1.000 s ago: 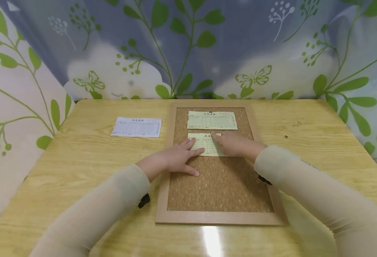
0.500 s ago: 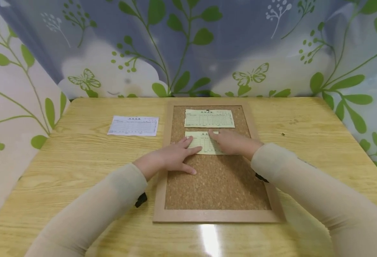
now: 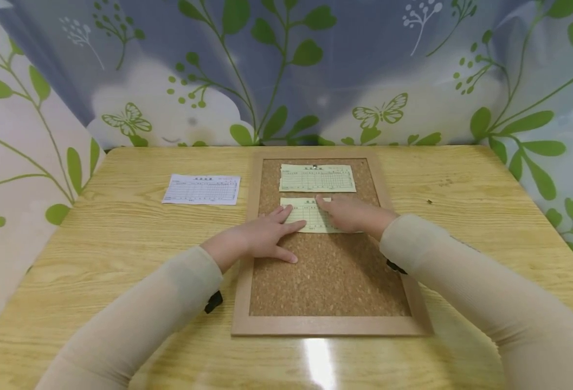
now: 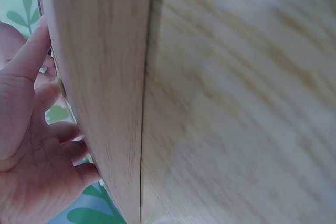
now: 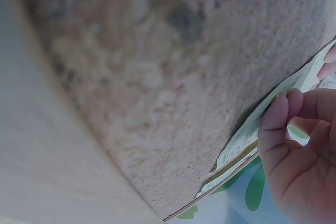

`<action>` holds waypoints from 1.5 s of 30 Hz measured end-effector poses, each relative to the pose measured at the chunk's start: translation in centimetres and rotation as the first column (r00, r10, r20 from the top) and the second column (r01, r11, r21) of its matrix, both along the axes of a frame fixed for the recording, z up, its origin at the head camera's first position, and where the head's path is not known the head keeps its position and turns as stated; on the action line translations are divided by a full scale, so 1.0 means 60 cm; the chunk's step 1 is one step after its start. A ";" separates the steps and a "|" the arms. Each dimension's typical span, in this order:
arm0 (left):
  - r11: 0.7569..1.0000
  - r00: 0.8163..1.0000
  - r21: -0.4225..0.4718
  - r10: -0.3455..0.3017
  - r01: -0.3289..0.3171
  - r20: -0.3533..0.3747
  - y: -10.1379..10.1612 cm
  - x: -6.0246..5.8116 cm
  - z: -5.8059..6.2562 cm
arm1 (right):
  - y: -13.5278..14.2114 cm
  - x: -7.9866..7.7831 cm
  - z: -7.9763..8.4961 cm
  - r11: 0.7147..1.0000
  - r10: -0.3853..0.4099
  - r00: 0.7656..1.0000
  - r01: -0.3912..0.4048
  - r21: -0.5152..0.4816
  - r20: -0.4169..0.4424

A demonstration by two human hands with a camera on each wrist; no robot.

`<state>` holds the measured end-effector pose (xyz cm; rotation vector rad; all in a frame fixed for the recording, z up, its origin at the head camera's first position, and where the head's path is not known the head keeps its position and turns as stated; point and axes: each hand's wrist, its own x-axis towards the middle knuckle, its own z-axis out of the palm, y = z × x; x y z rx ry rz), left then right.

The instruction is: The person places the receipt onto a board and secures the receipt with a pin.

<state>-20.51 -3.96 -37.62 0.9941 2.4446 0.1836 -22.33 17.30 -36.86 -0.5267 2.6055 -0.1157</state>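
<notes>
In the head view we see printed forms too small to read: a near slip [image 3: 315, 218] under our left hand's [image 3: 266, 235] spread fingers, a far slip [image 3: 317, 181] on the corkboard [image 3: 327, 279], a white slip [image 3: 201, 189] left on the tabletop [image 3: 86, 260], then leaf-patterned wall [image 3: 169, 38]. In the left wrist view, wooden frame [image 4: 102, 77]. In the right wrist view our right hand's [image 5: 299, 179] thumb and finger meet; whether gripping, we cannot tell.

Lying on table [image 3: 96, 244]: corkboard [image 3: 325, 276], bearing rear slip [image 3: 317, 180] behind front slip [image 3: 311, 214], left hand [image 3: 266, 235] and right hand [image 3: 352, 213] on front slip; leftward, third slip [image 3: 201, 189].
</notes>
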 end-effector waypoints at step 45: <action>1.000 1.000 0.003 0.003 -0.003 0.011 -0.001 0.001 0.002 | -0.003 0.002 0.004 0.999 0.030 1.000 -0.030 0.025 0.000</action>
